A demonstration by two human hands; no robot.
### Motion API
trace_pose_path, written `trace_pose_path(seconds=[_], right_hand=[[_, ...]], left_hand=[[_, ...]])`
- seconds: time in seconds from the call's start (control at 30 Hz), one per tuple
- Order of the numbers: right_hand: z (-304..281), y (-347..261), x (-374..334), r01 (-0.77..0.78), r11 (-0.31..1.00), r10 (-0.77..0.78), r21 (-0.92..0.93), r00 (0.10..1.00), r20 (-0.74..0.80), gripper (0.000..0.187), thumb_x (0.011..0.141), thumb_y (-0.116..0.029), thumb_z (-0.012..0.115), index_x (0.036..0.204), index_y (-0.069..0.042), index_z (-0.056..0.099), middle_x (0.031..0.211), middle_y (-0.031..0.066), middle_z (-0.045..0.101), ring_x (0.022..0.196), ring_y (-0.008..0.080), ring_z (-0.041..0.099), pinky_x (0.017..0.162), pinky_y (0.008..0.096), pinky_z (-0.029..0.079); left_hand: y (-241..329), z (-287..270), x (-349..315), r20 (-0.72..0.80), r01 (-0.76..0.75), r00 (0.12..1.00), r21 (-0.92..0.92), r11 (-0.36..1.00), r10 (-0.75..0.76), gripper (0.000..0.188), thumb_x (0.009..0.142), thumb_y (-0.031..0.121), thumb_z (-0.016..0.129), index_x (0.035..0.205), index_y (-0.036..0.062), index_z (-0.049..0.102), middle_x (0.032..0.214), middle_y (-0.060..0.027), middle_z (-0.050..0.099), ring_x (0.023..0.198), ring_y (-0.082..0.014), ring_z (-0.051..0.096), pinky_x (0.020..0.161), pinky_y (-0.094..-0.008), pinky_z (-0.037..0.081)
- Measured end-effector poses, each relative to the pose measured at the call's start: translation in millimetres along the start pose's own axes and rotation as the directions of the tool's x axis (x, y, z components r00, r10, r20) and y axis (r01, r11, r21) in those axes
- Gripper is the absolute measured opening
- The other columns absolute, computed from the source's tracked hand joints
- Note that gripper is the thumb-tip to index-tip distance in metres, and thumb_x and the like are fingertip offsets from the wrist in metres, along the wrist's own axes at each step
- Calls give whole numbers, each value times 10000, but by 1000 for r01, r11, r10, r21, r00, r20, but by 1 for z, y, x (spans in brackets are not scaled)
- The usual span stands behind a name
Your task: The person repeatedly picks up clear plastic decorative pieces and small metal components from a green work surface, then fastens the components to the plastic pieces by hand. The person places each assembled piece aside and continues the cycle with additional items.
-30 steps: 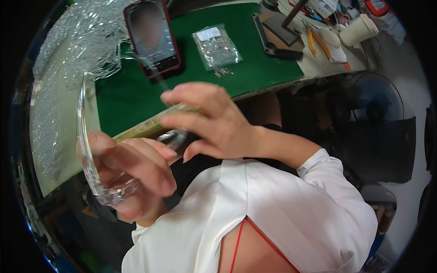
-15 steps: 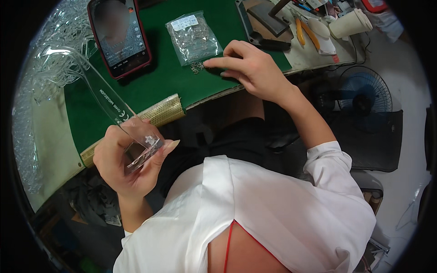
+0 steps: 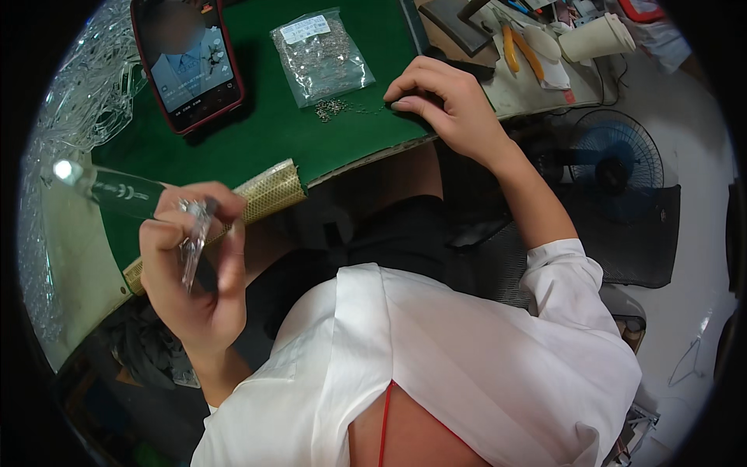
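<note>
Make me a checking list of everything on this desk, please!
Surface: green felt mat on a pale desk.
Job's things: clear curved plastic piece; small loose metal bits; clear bag of metal bits.
Clutter: red-cased phone, orange-handled pliers, paper cup, pile of clear plastic pieces.
Hands: left hand grips the plastic piece; right hand, fingers by the loose bits.
Cables: nothing seen.
Surroundings: floor fan.
</note>
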State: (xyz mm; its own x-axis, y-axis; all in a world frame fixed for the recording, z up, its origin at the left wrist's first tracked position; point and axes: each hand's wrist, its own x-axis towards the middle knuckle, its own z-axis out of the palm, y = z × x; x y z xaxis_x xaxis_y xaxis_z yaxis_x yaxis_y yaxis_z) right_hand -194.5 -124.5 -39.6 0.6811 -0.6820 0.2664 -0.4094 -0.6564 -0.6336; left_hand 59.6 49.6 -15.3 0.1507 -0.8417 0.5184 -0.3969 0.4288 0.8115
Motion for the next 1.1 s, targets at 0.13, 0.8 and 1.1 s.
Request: trace_pose_path(seconds=[0.13, 0.8, 1.1], right_hand=[[4, 0, -1, -45, 998, 43, -37, 998, -36, 77, 803, -65, 661, 872, -31, 666, 819, 65, 612, 741, 218, 608, 666, 311, 482], [21, -12, 7, -137, 972, 115, -191, 986, -119, 120, 817, -173, 662, 835, -54, 649, 761, 64, 618, 738, 246, 614, 650, 350, 469], [12, -7, -2, 3, 990, -10, -138, 999, -49, 114, 814, -97, 682, 875, -11, 639, 779, 59, 574, 666, 170, 562, 622, 267, 447]], left_hand=[[-12, 3, -1, 43, -88, 995, 50, 995, 86, 280, 901, -71, 506, 1172, -15, 462, 987, -212, 610, 868, -228, 610, 793, -349, 518], [-21, 1, -10, 16, -23, 1000, -15, 1000, 23, 331, 955, -32, 455, 1286, -13, 452, 1088, -217, 623, 847, -189, 625, 769, -288, 502], [-19, 2, -9, -15, -34, 999, -2, 999, 34, 332, 947, -32, 485, 1276, -33, 442, 1051, -211, 639, 817, -188, 632, 759, -273, 504]])
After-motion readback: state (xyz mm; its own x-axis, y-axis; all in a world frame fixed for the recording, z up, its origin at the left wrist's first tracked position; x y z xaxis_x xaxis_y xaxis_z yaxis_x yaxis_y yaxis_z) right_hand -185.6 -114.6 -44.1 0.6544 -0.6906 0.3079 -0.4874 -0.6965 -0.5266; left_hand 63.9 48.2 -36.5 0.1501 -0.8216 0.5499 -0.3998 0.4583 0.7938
